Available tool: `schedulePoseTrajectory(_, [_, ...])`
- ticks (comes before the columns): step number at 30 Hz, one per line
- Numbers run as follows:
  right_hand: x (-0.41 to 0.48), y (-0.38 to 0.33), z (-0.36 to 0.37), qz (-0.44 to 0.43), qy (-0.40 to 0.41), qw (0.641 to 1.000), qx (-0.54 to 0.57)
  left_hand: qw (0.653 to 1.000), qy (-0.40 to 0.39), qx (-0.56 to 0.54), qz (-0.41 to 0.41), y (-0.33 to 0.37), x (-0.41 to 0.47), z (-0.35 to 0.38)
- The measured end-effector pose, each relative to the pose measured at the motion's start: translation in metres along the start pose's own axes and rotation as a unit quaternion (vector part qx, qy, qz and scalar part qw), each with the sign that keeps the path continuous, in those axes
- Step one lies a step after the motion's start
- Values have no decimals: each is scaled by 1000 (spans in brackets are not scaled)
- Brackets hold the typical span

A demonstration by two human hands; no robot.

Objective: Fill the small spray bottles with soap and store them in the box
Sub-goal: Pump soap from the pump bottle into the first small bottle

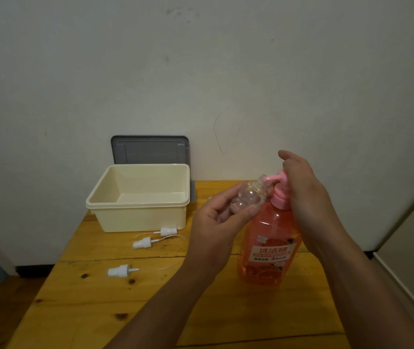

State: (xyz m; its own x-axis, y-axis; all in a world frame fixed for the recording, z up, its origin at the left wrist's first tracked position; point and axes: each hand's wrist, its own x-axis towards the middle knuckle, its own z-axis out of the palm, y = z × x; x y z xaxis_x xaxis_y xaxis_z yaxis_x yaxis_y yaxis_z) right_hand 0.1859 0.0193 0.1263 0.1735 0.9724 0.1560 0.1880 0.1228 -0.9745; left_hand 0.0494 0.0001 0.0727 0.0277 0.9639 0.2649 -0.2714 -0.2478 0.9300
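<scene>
Wooden table (150, 311) below the fingers. Cream box (138, 201) well left of them. Orange soap bottle (269, 243) under right hand (301, 187), fingers together, laid on pink pump (276, 178). Fingers of left hand (216, 230) clamped round small spray bottle (248, 197), mouth at spout. White spray caps (142, 243) left, apart.

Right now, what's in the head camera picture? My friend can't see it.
A person's left hand holds a small clear bottle at the spout of a big orange soap bottle, while the right hand rests on its pink pump. Left of them on the wooden table are an open cream box, a grey lid behind it and three white spray caps.
</scene>
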Motion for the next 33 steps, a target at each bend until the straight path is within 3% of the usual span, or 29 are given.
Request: schedulePoseTrajectory(33, [4,5,3,-13,-10,1000,22,1000,2,0,-1,0,1,-1])
